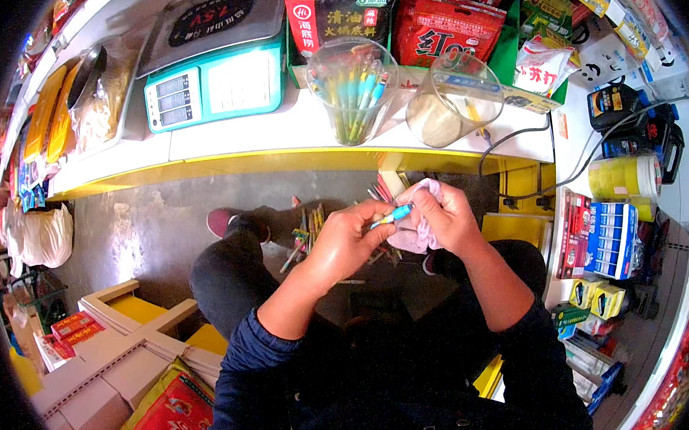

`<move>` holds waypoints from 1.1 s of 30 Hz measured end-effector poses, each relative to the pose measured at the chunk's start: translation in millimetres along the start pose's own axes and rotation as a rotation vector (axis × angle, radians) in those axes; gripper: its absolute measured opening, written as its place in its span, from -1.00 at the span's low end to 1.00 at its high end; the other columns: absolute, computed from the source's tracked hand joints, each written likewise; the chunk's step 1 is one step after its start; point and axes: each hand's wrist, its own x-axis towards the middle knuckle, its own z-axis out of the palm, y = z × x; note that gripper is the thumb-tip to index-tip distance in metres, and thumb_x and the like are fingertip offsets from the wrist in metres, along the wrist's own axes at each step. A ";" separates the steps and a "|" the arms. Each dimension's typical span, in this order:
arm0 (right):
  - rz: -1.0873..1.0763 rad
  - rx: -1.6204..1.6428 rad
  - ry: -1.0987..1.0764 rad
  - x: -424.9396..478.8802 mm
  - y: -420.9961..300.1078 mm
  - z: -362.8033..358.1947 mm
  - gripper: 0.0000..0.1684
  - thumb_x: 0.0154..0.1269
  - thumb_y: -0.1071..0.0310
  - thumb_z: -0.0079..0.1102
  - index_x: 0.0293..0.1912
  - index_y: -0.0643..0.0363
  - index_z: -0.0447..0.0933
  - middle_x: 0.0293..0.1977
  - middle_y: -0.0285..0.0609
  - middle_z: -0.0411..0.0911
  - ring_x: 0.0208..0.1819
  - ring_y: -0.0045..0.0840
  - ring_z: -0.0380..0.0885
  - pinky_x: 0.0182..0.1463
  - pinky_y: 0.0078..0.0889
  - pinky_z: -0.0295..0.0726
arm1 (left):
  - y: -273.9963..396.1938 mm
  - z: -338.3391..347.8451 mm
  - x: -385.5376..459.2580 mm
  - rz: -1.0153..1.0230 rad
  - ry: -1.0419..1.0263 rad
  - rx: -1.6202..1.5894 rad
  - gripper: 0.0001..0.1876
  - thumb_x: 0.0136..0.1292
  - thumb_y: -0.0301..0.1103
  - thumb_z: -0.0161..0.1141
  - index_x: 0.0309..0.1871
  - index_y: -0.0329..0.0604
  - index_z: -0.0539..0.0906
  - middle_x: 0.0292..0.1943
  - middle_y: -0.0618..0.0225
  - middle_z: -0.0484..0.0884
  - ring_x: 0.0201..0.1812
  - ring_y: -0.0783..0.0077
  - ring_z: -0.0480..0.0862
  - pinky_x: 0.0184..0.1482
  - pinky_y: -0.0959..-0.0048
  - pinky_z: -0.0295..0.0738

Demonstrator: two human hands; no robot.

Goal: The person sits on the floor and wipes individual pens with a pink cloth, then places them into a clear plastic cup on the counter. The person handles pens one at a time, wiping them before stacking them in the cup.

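Note:
A pen with a blue end (400,212) is pinched between the fingers of my left hand (355,235), pointing up and to the right. My right hand (449,216) grips a pink cloth (413,237), which hangs below the fingers and touches the area by the pen's blue end. Beneath my hands, many pens (309,226) lie in a loose heap on the floor between my feet. On the counter ahead, a clear plastic cup (356,118) holds many upright pens with blue and yellow parts. A second clear container (434,122) stands to its right.
The white counter (225,142) runs across in front, with a teal digital scale (245,84) and red food packets (448,28) on it. A black cable (516,137) hangs over its right end. Boxes and black bottles (618,106) line the right shelf. A wooden frame (116,297) stands at left.

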 end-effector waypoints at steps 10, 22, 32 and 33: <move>0.126 0.254 -0.070 -3.2 -12.2 0.8 -0.58 0.47 0.12 -0.16 -0.09 0.27 0.53 -0.46 -0.39 0.46 -0.44 -0.78 0.38 -0.32 -0.71 0.39 | -8.7 3.0 3.1 -0.008 -0.046 -0.226 -0.78 0.21 -0.55 0.20 -0.07 -0.27 0.52 -0.24 0.44 0.59 -0.17 0.66 0.49 -0.08 0.57 0.44; 0.091 0.230 -0.046 -1.9 -2.6 3.4 -0.59 0.46 0.12 -0.14 -0.08 0.26 0.53 -0.45 -0.41 0.46 -0.43 -0.80 0.37 -0.31 -0.70 0.41 | -8.0 3.5 1.9 0.044 -0.030 -0.092 -0.77 0.21 -0.47 0.21 -0.05 -0.26 0.57 -0.22 0.28 0.65 -0.19 0.55 0.57 -0.09 0.50 0.47; 0.006 -0.007 0.009 2.1 15.5 7.5 -0.70 0.43 0.18 -0.06 -0.19 0.21 0.53 -0.52 -0.42 0.44 -0.48 -0.78 0.36 -0.36 -0.67 0.39 | -6.4 0.3 0.7 0.080 -0.002 0.168 -0.75 0.21 -0.37 0.19 -0.05 -0.20 0.60 -0.27 -0.02 0.62 -0.27 -0.03 0.63 -0.22 0.28 0.51; 0.008 0.015 0.033 1.1 16.5 9.7 -0.70 0.43 0.19 -0.05 -0.20 0.22 0.53 -0.52 -0.41 0.44 -0.48 -0.78 0.36 -0.37 -0.67 0.39 | -6.2 1.0 0.8 0.062 0.001 0.172 -0.75 0.21 -0.37 0.19 -0.06 -0.20 0.60 -0.27 -0.02 0.62 -0.27 -0.04 0.62 -0.23 0.27 0.52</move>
